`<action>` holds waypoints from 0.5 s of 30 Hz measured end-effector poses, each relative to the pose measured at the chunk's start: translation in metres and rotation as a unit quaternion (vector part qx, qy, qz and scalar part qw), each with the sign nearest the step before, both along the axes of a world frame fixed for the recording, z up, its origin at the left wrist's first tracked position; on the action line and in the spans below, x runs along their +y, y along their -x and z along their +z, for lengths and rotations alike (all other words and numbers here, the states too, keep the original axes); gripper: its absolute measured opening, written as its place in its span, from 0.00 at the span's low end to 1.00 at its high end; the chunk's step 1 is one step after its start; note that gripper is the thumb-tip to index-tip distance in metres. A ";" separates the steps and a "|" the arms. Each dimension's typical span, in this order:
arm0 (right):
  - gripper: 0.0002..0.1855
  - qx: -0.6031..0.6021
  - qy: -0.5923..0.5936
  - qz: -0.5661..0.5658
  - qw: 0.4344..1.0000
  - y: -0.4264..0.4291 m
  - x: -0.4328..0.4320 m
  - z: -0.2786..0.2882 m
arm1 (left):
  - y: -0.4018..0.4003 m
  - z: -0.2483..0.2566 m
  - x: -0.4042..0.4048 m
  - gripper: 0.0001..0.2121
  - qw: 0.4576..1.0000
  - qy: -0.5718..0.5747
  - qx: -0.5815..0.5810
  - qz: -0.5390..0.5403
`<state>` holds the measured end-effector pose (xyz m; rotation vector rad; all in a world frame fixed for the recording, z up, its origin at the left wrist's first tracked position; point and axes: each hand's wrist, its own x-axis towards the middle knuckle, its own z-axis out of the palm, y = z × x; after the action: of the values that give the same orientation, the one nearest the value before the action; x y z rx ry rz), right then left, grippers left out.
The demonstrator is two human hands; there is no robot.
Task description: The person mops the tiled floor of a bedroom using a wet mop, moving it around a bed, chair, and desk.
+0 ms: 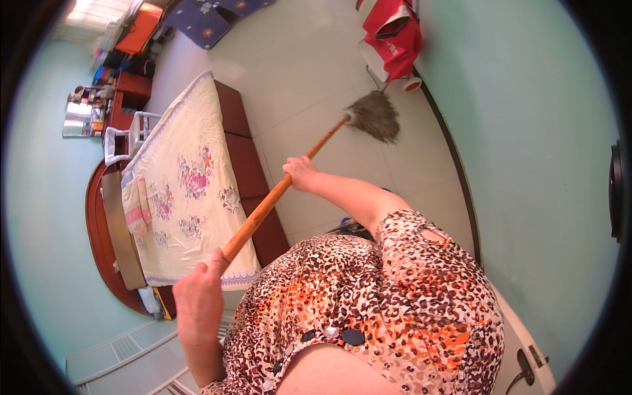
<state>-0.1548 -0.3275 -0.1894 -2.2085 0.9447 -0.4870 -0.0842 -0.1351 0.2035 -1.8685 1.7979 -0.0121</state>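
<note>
A mop with a wooden handle (259,215) runs slantwise across the view, and both of my hands are on it. My left hand (198,296) grips the handle's near end, its thumb lying along the wood. Farther down the shaft, my right hand (301,173) is closed around it, with that arm stretched out. The grey-brown mop head (375,116) lies fanned out on the pale tiled floor (306,74), just below a red and white wheeled bag. Its strands look slightly blurred.
A bed with a flowered sheet (170,173) and a dark red wooden side stands at the left. The red wheeled bag (395,49) stands near the green wall (533,148) at right. A white plastic chair (118,143) is beyond the bed. A door handle (524,368) shows at lower right.
</note>
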 end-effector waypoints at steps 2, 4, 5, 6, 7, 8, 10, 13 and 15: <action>0.06 -0.003 -0.005 0.018 1.000 -0.004 -0.007 -0.006 | 0.018 -0.008 -0.002 0.19 0.999 -0.045 0.010 0.000; 0.07 0.000 -0.032 0.048 0.998 -0.005 -0.016 -0.005 | 0.027 -0.013 -0.010 0.20 0.998 -0.055 0.021 -0.012; 0.07 0.000 -0.035 0.044 0.998 -0.008 -0.017 -0.005 | 0.029 -0.012 -0.014 0.20 0.998 -0.059 0.017 -0.013; 0.08 -0.009 -0.048 0.050 0.998 -0.012 -0.016 -0.004 | 0.029 -0.008 -0.017 0.20 0.998 -0.062 0.018 -0.014; 0.08 -0.019 -0.060 0.057 0.996 -0.014 -0.015 -0.002 | 0.030 -0.004 -0.020 0.19 0.998 -0.064 0.015 -0.011; 0.08 -0.020 -0.065 0.065 0.996 -0.016 -0.013 0.000 | 0.030 0.002 -0.022 0.19 0.998 -0.067 0.012 -0.006; 0.07 -0.023 -0.066 0.080 0.994 -0.019 -0.003 0.012 | 0.027 0.015 -0.021 0.20 0.997 -0.069 0.023 0.003; 0.07 -0.030 -0.049 0.095 0.994 -0.022 0.006 0.027 | 0.016 0.038 -0.018 0.23 0.993 -0.071 0.082 0.039; 0.06 -0.037 -0.028 0.106 0.993 -0.020 0.013 0.036 | 0.004 0.051 -0.011 0.26 0.987 -0.065 0.137 0.062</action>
<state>-0.1353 -0.3143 -0.1535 -2.1935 0.6677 -0.4340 -0.0882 -0.1458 0.2544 -1.9574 1.8047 0.4164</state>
